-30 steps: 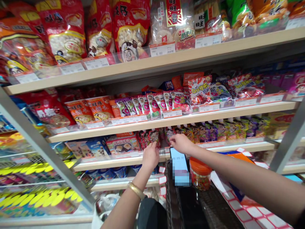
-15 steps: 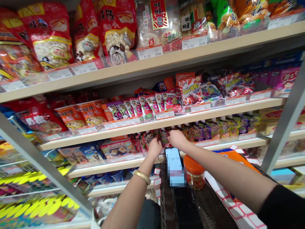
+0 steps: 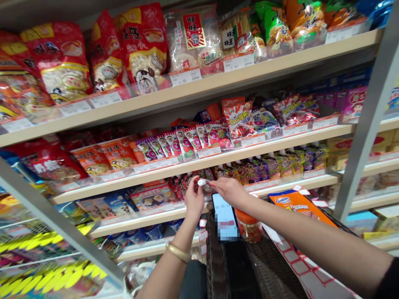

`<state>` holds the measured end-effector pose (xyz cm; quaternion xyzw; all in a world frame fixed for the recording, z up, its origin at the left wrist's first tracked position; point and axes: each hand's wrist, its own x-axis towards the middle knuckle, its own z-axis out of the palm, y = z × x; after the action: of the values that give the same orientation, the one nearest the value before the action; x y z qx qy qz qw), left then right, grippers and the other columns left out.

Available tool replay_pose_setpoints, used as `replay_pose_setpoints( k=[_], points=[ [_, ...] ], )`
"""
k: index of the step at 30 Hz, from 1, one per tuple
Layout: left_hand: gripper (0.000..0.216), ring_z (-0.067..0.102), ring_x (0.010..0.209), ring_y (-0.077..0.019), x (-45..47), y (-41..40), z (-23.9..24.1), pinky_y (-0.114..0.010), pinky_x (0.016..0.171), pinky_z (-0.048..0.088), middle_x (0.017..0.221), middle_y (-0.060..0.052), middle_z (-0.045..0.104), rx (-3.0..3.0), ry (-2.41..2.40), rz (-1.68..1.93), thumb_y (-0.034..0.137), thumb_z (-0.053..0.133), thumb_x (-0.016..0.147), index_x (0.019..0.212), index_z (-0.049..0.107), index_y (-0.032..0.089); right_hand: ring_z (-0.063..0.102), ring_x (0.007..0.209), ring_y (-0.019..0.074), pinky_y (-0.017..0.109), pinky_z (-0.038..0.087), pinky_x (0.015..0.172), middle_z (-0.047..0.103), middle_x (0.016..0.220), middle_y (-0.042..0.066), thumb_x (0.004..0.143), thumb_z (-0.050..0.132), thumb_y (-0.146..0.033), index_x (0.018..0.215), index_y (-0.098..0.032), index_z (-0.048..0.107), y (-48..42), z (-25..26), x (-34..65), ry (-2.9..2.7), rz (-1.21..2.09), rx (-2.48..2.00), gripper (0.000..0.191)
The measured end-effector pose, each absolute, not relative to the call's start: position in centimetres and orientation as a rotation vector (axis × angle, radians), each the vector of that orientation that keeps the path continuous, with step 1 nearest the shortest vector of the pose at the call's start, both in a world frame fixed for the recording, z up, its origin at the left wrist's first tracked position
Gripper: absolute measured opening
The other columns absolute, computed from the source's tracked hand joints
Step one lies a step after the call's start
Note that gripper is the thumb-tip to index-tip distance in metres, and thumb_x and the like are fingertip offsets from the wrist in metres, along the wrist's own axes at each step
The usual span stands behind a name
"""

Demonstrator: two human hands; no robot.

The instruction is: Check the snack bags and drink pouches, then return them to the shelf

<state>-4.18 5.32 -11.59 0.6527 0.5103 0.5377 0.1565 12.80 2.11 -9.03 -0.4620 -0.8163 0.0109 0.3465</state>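
Note:
Between my two hands is a spouted jelly pouch (image 3: pixel 207 187), its white cap (image 3: pixel 202 182) turned toward me. My left hand (image 3: pixel 194 197) closes its fingers on the pouch's left side; a gold bangle (image 3: pixel 178 252) circles that wrist. From the right, my right hand (image 3: pixel 230 191) pinches the pouch's other edge. Most of the pouch is hidden behind the fingers and too small to read. Just behind the hands, similar spouted pouches (image 3: pixel 255 170) stand in a row on the lower shelf.
Below the hands, a dark woven basket (image 3: pixel 215 265) carries a phone (image 3: pixel 225 218), an orange-lidded jar (image 3: pixel 248 226) and an orange Ovaltine pack (image 3: pixel 301 205). Shelf edges (image 3: pixel 199 166) run across in front. Grey metal posts (image 3: pixel 366 116) stand at both sides.
Both hands have drawn back from the row of pouches on the lower shelf, bringing one pouch out with its cap tipped toward me. The view has shifted slightly.

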Motion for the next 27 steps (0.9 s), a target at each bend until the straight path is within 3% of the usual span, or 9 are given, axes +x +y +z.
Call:
replay_pose_setpoints(
  k=[4,9,13,17,21,27],
  points=[
    [0.042,0.062,0.117,-0.0224,-2.6,2.1,-9.8,-0.037,0.104,0.047,0.128,-0.013,0.064,1.769,1.168,1.711,0.033,0.057,0.088,0.126,0.054,0.017,0.061,0.073,0.0153,0.023,0.046,0.07,0.066,0.078,0.004,0.096,0.049,-0.025,0.094,-0.021,0.074,-0.8,-7.9,14.6,-1.863,0.02,-0.876,0.026],
    [0.057,0.063,0.116,-0.0238,1.2,-1.8,-8.8,-0.037,0.101,0.049,0.124,-0.013,0.067,1.62,0.953,1.481,0.044,0.067,0.082,0.129,0.053,0.016,0.053,0.063,0.0137,0.023,0.043,0.061,0.053,0.066,-0.001,0.092,0.054,-0.031,0.07,-0.02,0.067,-3.4,-5.5,17.2,-1.455,0.184,-0.856,0.028],
    [0.052,0.066,0.111,-0.0266,4.4,-3.8,-9.4,-0.04,0.096,0.053,0.115,-0.013,0.072,1.487,0.835,1.268,0.045,0.075,0.074,0.116,0.062,0.017,0.059,0.072,0.0159,0.026,0.048,0.066,0.061,0.076,0.001,0.087,0.059,-0.037,0.084,-0.019,0.069,-3.8,-5.8,18.5,-1.251,0.359,-0.862,0.021],
    [0.05,0.067,0.11,-0.0252,6.2,-3.6,-10.3,-0.039,0.095,0.053,0.118,-0.013,0.071,1.34,0.833,1.387,0.045,0.072,0.077,0.117,0.06,0.017,0.067,0.09,0.0201,0.032,0.055,0.079,0.069,0.102,0.008,0.085,0.057,-0.043,0.119,-0.019,0.058,-3.7,-8.8,18.9,-1.137,0.692,-0.828,0.042],
    [0.046,0.068,0.103,-0.0243,6.6,-2.4,-11.8,-0.039,0.095,0.051,0.114,-0.013,0.072,1.394,0.911,1.377,0.044,0.071,0.077,0.112,0.061,0.015,0.069,0.093,0.021,0.036,0.057,0.084,0.071,0.107,0.007,0.084,0.057,-0.042,0.117,-0.022,0.053,-3.8,-12.5,18.7,-1.171,0.96,-0.816,0.039],
    [0.043,0.066,0.104,-0.0228,6.1,-1.6,-13.3,-0.037,0.094,0.05,0.115,-0.011,0.07,1.458,0.922,1.379,0.046,0.067,0.081,0.111,0.057,0.018,0.071,0.095,0.0212,0.039,0.056,0.09,0.068,0.116,0.006,0.083,0.059,-0.031,0.118,-0.025,0.051,-3.3,-14.5,18.5,-1.215,0.98,-0.809,0.036]
  ],
)
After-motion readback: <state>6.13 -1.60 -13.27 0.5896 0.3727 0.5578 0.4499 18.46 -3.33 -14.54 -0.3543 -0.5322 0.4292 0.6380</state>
